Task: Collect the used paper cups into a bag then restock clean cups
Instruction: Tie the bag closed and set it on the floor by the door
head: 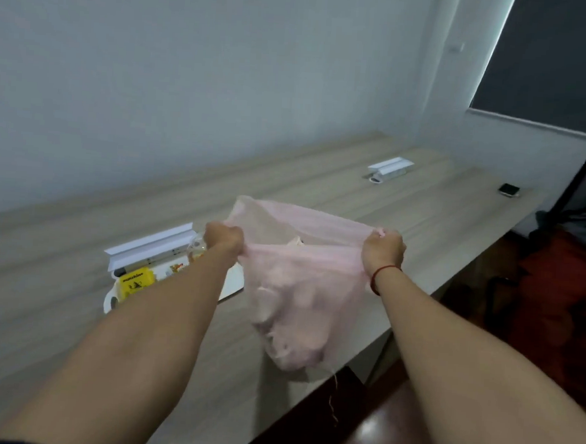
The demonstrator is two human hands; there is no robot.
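A thin pink plastic bag (294,290) hangs above the wooden table (57,293), stretched wide at its mouth. My left hand (222,238) grips the bag's left rim in a fist. My right hand (383,251) grips the right rim, a red cord round its wrist. Pale rounded shapes, likely paper cups (289,345), show dimly through the bag's lower part. One light shape (295,241) peeks up near the mouth.
A white tray (231,283) lies behind my left arm with a yellow packet (136,282) and small items. Two white open cable boxes (152,249) (389,167) sit in the table. A dark small object (508,189) lies far right. A chair (580,205) stands at the right.
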